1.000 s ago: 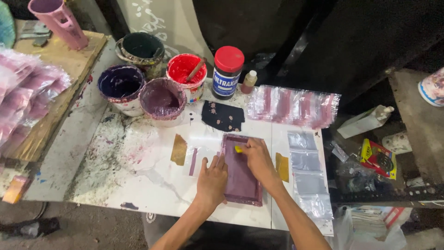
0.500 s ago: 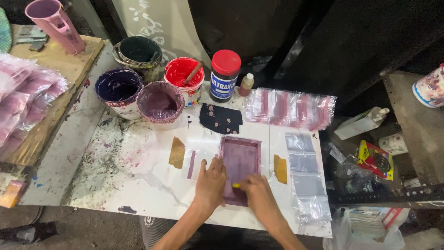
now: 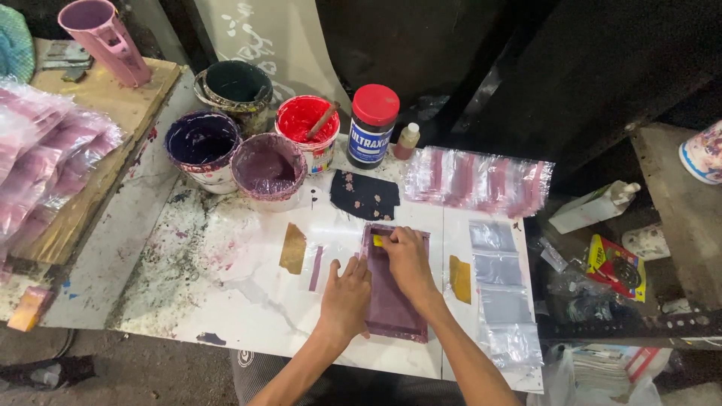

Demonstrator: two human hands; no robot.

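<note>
A small purple-stained printing frame (image 3: 391, 301) lies flat on the white table (image 3: 226, 293). My left hand (image 3: 346, 295) rests flat on the frame's left edge, fingers apart. My right hand (image 3: 406, 258) is on the frame's upper part, closed on a small yellow scraper (image 3: 377, 240) pressed to the top left of the screen. A clear plastic pouch with a purple stripe (image 3: 316, 267) lies just left of the frame.
Several paint pots stand at the back: dark purple (image 3: 201, 143), mauve (image 3: 268, 169), red with a stick (image 3: 304, 128), dark green (image 3: 229, 84). A red-capped jar (image 3: 372, 124), a dark stained cloth (image 3: 365, 194), printed pouches (image 3: 477, 180) and blank pouches (image 3: 500, 286) lie right. A pink pouch stack (image 3: 37, 165) sits left.
My right hand was at the frame's top, dragged down to its lower end, and is now back at the top with the scraper. My left hand stayed on the frame's left edge.
</note>
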